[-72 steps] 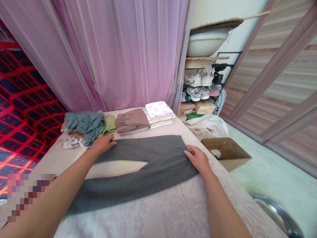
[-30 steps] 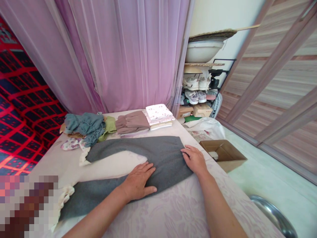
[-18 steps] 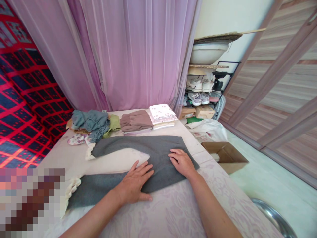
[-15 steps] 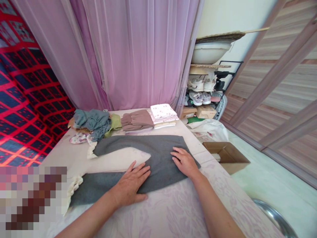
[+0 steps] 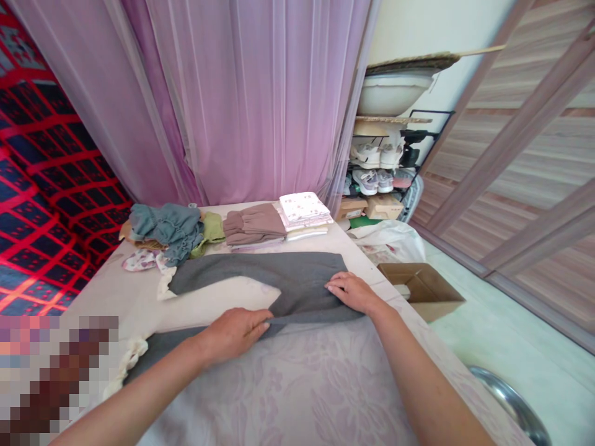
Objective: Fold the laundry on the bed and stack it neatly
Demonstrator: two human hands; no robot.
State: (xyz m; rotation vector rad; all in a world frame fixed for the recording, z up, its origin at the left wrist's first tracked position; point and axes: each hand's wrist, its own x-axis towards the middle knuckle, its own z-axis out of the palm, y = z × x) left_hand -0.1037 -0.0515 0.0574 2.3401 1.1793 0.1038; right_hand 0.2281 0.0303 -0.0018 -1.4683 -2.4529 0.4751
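On the floral-patterned bed (image 5: pixel 297 384), near its middle, we work a pair of grey trousers (image 5: pixel 279 282) laid flat with the waist toward the right edge and the legs running off toward the left edge. Our left hand (image 5: pixel 235 331) grips the near edge of the trousers close to the crotch, fingers curled over the cloth and thumb beneath, lifting that hem slightly off the bedcover. Our right hand (image 5: pixel 353 292) rests on the waistband at the right end, fingers nearly flat and slightly bent, pressing the fabric down; whether it pinches the cloth we cannot tell. Between the two trouser legs a wedge of pale bedcover shows.

Along the far edge of the bed sits a row of clothing: a crumpled teal garment (image 5: pixel 165 226) at the far left corner, a green piece (image 5: pixel 211 228) just beside it, a folded mauve garment (image 5: pixel 253 224) next, and a folded white floral-print stack (image 5: pixel 304 209) at the far right corner. A small white-and-pink printed item (image 5: pixel 139 260) lies near the teal heap. Behind the bed hangs a pink sheer curtain (image 5: pixel 242 99). On the floor to the right stands an open cardboard box (image 5: pixel 421 288), with a shoe rack (image 5: pixel 385 167) beyond it and the rim of a metal basin (image 5: pixel 511 396) at the lower right.
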